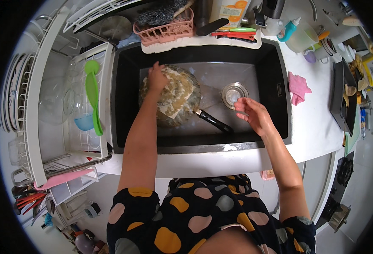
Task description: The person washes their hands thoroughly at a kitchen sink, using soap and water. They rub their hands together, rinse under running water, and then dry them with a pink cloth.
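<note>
A pan (191, 83) with a stained, brownish round surface lies in the left half of the black sink (205, 139). Its black handle (215, 121) points toward the sink's near side. Over the pan is spread a wet, pale sheet (173, 108) with brown blotches, perhaps paper. My left hand (157, 77) is on the far left part of the pan and sheet, palm down; its fingertips are partly hidden, so its grip is unclear. My right hand (254, 115) holds nothing, fingers loosely bent, just right of the metal drain strainer (234, 95).
Behind the sink sit a pink plastic basket (165, 30) with a dark scrubber (161, 14) and several knives (235, 34). A white dish rack (107, 95) with a green spoon (92, 92) borders the left side. On the right counter lies a pink cloth (298, 88).
</note>
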Action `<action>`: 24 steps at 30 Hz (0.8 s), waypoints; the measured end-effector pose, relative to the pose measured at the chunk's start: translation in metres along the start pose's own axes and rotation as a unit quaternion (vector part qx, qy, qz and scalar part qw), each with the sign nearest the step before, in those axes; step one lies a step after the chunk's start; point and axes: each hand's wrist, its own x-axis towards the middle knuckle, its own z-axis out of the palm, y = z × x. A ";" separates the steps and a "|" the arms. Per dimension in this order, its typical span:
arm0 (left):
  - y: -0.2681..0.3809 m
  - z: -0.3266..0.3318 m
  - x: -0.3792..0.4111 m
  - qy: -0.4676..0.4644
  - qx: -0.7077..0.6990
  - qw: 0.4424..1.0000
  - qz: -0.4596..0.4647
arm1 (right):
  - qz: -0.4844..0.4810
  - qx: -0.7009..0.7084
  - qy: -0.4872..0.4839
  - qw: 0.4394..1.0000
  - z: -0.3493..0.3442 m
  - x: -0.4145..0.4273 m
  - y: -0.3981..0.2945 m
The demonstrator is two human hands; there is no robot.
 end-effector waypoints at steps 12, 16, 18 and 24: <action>0.159 -0.055 -0.095 -0.308 -0.878 0.352 -0.095 | -0.024 0.298 -0.109 0.948 0.017 0.024 -0.023; 0.183 -0.057 -0.109 -0.327 -0.880 0.332 -0.086 | -0.055 0.327 -0.158 0.930 0.016 0.013 -0.034; 0.190 -0.056 -0.114 -0.336 -0.880 0.328 -0.080 | -0.063 0.330 -0.170 0.927 0.014 0.008 -0.035; 0.210 -0.053 -0.126 -0.364 -0.873 0.316 -0.073 | -0.081 0.349 -0.181 0.916 0.006 -0.010 -0.037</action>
